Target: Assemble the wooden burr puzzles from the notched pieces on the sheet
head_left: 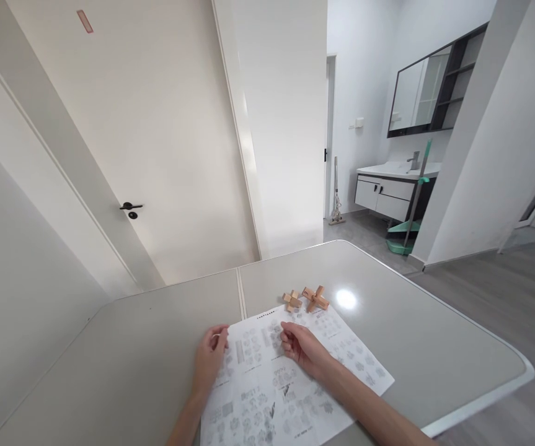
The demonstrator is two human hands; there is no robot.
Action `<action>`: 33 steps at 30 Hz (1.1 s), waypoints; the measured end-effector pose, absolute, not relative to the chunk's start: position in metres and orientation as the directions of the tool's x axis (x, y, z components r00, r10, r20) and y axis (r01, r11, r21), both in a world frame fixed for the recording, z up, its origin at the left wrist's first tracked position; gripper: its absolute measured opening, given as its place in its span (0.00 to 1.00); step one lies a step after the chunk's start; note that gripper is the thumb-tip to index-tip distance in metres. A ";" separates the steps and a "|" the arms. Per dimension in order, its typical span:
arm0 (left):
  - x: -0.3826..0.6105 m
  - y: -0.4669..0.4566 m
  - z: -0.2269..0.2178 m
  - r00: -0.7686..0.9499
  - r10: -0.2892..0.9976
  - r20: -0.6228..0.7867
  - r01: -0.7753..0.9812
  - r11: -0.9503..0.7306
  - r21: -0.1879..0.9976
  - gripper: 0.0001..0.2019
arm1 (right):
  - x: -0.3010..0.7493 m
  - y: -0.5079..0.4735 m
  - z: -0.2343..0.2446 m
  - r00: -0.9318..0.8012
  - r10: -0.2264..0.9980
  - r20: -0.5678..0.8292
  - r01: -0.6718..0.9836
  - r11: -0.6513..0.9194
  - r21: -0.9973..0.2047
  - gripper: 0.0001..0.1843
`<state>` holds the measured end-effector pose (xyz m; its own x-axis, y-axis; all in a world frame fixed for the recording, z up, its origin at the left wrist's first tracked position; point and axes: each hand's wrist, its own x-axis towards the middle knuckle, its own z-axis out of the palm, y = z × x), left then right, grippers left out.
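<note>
A large white printed sheet, covered in rows of small grey diagrams, lies on the table. My left hand rests at its upper left edge, the fingers loosely curved with a small gap to the thumb. Over the upper middle of the sheet, my right hand has its fingers curled in, and I see nothing held in them. Just beyond the sheet's top edge sit two cross-shaped wooden pieces. The left one is a smaller, lighter wooden cross; beside it is a larger, redder wooden cross.
The grey table has a pale rim and a seam running away from me. A white door with a black handle stands behind it. Farther right are a washbasin cabinet, a mop and a green dustpan.
</note>
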<state>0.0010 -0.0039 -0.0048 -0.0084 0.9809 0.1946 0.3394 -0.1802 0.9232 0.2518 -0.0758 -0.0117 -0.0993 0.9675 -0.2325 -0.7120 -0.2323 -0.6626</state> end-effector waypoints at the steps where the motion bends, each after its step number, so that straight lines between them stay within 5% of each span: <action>1: -0.004 0.000 -0.004 -0.058 0.977 0.204 0.331 -0.174 0.928 0.25 | 0.252 -0.076 -0.011 -0.095 0.969 -0.226 -0.711 -0.225 -0.666 0.22; 7: -0.024 0.009 0.003 -0.242 0.942 0.231 0.302 -0.153 0.941 0.26 | 0.259 -0.074 -0.016 -0.023 0.988 -0.153 -0.731 -0.121 -0.672 0.31; 12: -0.026 0.010 0.003 -0.353 0.888 0.296 0.354 -0.166 0.920 0.16 | 0.266 -0.071 -0.019 0.015 0.989 -0.147 -0.761 -0.084 -0.643 0.34; 18: -0.026 0.007 0.002 -0.365 0.872 0.326 0.407 -0.166 0.899 0.13 | 0.275 -0.066 -0.022 0.022 0.992 -0.127 -0.831 -0.052 -0.554 0.36; 27: -0.026 0.003 0.004 -0.331 0.879 0.344 0.460 -0.168 0.872 0.17 | 0.302 -0.053 -0.051 0.122 0.987 -0.101 -0.920 0.074 -0.384 0.24; 33: -0.025 0.005 0.001 -0.293 0.885 0.361 0.476 -0.193 0.858 0.18 | 0.309 -0.049 -0.054 0.159 0.983 -0.087 -0.898 0.107 -0.426 0.22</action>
<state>-0.0252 0.0046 0.0007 -0.2933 0.8851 0.3615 0.4756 -0.1930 0.8582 0.3094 -0.0489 -0.0540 0.1586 0.9835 -0.0872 -0.8982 0.1071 -0.4262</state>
